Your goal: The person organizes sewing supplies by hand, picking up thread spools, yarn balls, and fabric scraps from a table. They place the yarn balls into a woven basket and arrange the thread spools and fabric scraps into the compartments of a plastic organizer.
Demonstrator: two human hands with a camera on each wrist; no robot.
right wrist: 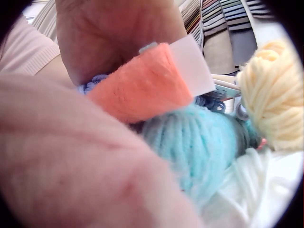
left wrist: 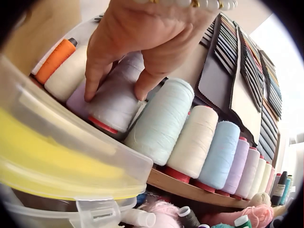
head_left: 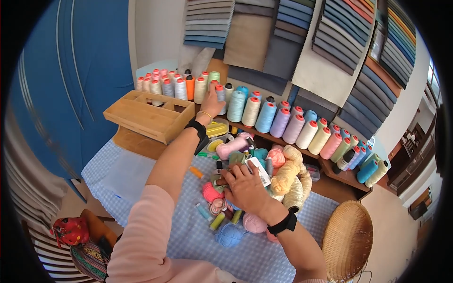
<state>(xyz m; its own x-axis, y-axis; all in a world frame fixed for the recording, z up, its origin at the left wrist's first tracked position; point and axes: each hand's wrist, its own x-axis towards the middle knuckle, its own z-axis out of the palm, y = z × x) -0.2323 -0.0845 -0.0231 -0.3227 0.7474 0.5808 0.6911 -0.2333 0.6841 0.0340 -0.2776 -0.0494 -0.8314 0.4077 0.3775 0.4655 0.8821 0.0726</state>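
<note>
Left hand (head_left: 213,104) on thread cone (left wrist: 118,100), right hand (head_left: 250,192) on yarn pile (head_left: 285,178).
Left: thumb and fingers pinch the grey cone, in the shelf (head_left: 348,176) row. Right: coral spool (right wrist: 147,86) by palm; can't tell grip.

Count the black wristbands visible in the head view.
2. One black wristband is just behind the left hand, which grips a gray thread cone; the second is just behind the right hand, over the yarn pile. Any hidden ones can't be ruled out.
</note>
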